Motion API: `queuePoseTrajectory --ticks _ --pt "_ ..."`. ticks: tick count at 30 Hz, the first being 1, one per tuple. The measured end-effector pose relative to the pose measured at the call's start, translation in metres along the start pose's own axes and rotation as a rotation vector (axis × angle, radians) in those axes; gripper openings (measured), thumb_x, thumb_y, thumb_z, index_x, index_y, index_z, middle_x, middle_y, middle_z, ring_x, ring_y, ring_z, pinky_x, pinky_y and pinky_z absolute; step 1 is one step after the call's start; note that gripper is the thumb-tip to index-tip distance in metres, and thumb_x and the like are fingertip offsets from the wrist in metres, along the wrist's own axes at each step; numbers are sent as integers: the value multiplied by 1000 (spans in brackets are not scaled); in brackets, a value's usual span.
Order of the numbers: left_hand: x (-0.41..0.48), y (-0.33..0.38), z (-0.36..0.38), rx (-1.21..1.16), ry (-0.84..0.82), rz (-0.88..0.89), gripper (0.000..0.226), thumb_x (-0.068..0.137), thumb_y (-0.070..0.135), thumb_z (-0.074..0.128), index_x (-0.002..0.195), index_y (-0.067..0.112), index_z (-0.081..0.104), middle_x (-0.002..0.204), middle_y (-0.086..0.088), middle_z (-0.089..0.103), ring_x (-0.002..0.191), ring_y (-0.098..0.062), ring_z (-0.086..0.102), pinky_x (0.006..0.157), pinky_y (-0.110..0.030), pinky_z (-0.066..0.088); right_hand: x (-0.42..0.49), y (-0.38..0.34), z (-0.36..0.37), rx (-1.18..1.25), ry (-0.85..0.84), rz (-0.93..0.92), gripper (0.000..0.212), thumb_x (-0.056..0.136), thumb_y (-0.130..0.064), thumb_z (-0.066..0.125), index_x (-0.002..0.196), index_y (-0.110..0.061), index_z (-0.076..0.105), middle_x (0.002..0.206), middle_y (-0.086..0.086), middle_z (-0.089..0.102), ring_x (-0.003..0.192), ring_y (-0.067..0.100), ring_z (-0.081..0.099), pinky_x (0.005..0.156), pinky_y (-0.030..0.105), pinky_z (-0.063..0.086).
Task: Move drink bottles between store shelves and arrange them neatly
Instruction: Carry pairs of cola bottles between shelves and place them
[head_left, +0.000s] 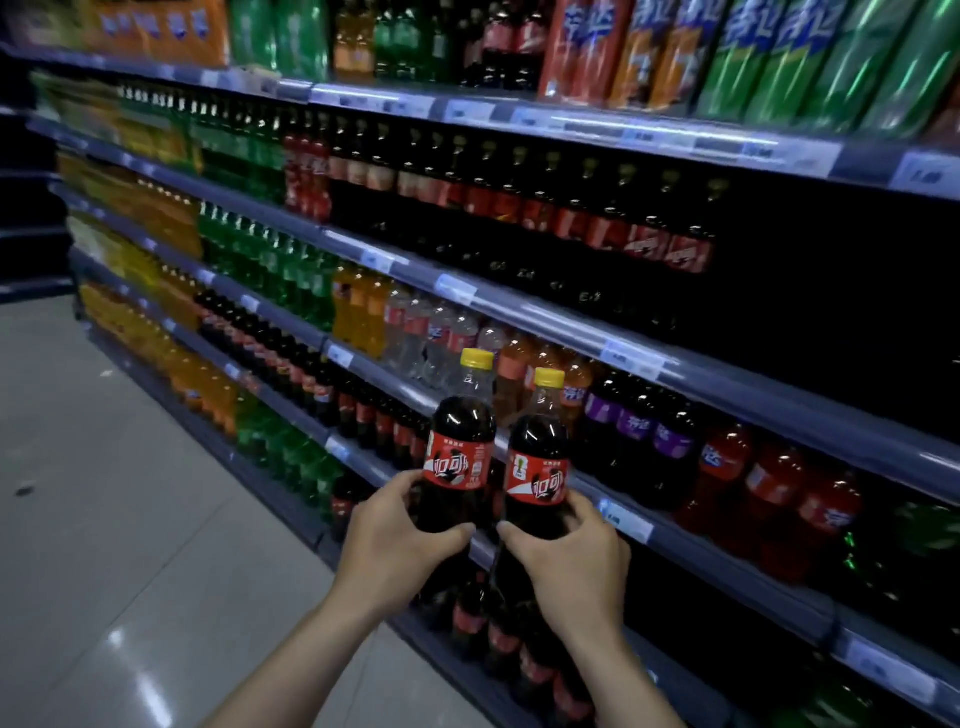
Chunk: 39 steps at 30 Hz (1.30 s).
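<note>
While your left hand (400, 540) grips one cola bottle (460, 462) and your right hand (571, 556) grips a second cola bottle (537, 475), both stand upright, nearly touching, before the shelf edge (623, 519); open floor (130, 519) lies left.

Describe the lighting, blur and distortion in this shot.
Head view: dim overall; the two cola bottles in the left hand and right hand are sharp, the far left shelves smear with blur, shelf rails bow from the wide lens, and glare spots shine on the floor.
</note>
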<state>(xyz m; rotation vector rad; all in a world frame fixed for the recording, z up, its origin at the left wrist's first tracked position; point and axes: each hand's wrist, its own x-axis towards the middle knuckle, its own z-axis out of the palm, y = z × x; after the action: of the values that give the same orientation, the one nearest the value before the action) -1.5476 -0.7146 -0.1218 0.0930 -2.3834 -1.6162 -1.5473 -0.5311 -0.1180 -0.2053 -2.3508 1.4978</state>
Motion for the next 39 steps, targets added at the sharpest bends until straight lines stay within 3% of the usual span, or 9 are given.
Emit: queuePoseTrajectory --ticks 4,11,15,21,26,29,31,35,39 --pt "67 42 60 -42 -46 106 43 64 31 92 98 40 67 91 28 73 87 10 68 81 -24 58 76 0 -31 5 76 -60 36 63 -35 94 93 -35 75 82 -28 76 78 -8 71 76 29 61" --pt "155 140 158 -146 -94 286 45 66 31 89 106 34 69 92 21 75 87 10 68 77 -17 55 184 -21 -105 18 300 -194 35 63 -36 95 90 -40 73 82 -33 73 78 -14 69 67 7 51" --pt "189 187 202 -213 -124 379 50 64 27 91 108 31 69 94 20 75 89 11 67 75 -9 50 228 -27 -147 -44 436 -271 39 65 -34 95 99 -33 75 80 -24 75 79 -11 70 68 10 53" --pt "213 219 255 -284 -223 429 51 69 21 90 115 25 69 92 20 73 87 15 66 70 -2 46 259 -26 -180 -82 537 -244 36 70 -25 94 91 -39 69 74 -24 68 77 -27 59 66 -6 39" --pt "227 217 277 -267 -276 475 52 70 25 89 117 30 67 92 23 72 90 16 64 72 -1 45 276 -14 -185 -106 576 -228 36 70 -33 93 87 -47 64 75 -24 69 82 -20 63 75 6 52" --pt "235 215 281 -262 -324 505 52 74 23 88 120 29 66 97 21 73 94 14 64 76 -2 45 286 -7 -184 -94 614 -236 31 67 -45 91 84 -53 66 82 -24 74 95 5 71 85 35 62" --pt "239 215 284 -263 -355 520 49 75 22 86 120 29 66 98 19 74 93 12 65 78 -4 47 288 -7 -185 -105 620 -248 33 66 -50 90 85 -60 65 90 -35 71 98 13 71 84 40 62" --pt "240 213 289 -267 -376 550 48 78 26 85 121 32 64 101 20 74 96 9 66 84 -10 51 291 -14 -192 -122 625 -252 37 68 -35 94 82 -50 63 86 -42 67 83 -4 71 77 22 60" --pt "237 210 290 -272 -367 575 46 80 27 83 122 34 63 101 21 73 96 10 66 84 -9 50 294 -12 -193 -118 634 -243 35 69 -30 94 90 -41 69 75 -24 73 75 -12 69 68 13 56"
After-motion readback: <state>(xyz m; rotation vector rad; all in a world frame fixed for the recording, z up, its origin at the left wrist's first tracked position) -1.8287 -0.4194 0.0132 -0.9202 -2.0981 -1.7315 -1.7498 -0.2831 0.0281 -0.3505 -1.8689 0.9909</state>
